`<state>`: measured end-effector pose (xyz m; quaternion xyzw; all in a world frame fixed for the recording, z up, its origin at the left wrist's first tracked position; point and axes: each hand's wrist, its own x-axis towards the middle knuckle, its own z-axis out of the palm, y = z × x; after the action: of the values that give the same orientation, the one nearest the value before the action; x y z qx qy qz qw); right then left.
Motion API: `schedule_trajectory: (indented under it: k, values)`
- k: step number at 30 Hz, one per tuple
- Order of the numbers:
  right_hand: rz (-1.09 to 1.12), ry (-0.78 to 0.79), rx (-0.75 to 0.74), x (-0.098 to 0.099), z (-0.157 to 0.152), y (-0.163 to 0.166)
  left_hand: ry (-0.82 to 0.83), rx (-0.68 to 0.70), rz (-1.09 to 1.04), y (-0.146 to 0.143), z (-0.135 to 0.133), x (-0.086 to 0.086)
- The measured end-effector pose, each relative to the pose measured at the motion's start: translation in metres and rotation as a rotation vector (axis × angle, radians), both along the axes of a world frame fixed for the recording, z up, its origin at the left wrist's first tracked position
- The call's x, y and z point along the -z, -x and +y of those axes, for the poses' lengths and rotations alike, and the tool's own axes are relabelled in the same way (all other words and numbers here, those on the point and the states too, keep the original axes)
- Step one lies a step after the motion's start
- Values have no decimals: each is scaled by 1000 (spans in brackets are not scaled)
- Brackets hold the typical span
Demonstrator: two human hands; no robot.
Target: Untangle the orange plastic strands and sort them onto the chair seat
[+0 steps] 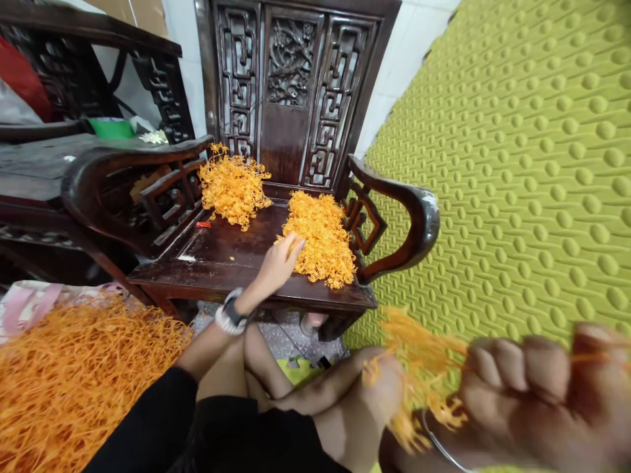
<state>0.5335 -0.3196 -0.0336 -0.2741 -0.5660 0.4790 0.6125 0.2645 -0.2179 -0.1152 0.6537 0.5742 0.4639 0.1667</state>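
Observation:
My left hand (pixel 282 261), a dark watch and a white hair tie on its wrist, is at the near left edge of a pile of orange curly pieces (pixel 323 240) on the wooden chair. Its fingers are curled together around a bit of orange, partly hidden by the fingers. At the lower right, close to the camera and blurred, my right hand (pixel 522 387) is closed in a fist around a bunch of orange strands (pixel 419 348). The bunch hangs out leftward over my knee, with curly ends, and thin strands stretch out to the right.
A second orange pile (pixel 234 187) lies at the chair seat's (pixel 236 253) back left, near a small red scrap (pixel 203 225). Loose orange strands (pixel 89 374) fill a bag at lower left. A green container (pixel 111 128) stands on the side table. Yellow-green textured matting (pixel 517 164) lies right.

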Motion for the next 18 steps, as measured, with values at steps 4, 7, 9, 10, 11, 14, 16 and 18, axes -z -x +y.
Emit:
schedule_trajectory:
  k: [4,7,9,10,11,14,16,18]
  values:
    - [424,-38,0,3,29,25,113,-51,169,-9,101,-25]
    - [439,12,-106,2,38,32,153,-52,169,-9,142,-25]
    - [425,38,-104,2,39,32,157,-47,156,-6,153,-24]
    - [417,45,-89,3,40,31,152,-48,145,-5,153,-26]
    - [402,58,-72,4,40,29,138,-58,140,-5,151,-28]
    - [335,53,-23,8,46,31,46,50,3,-13,121,-36]
    - [269,70,-8,9,53,38,25,360,-223,-25,82,-38]
    - [218,127,-7,9,59,50,131,747,-405,-37,32,-36]
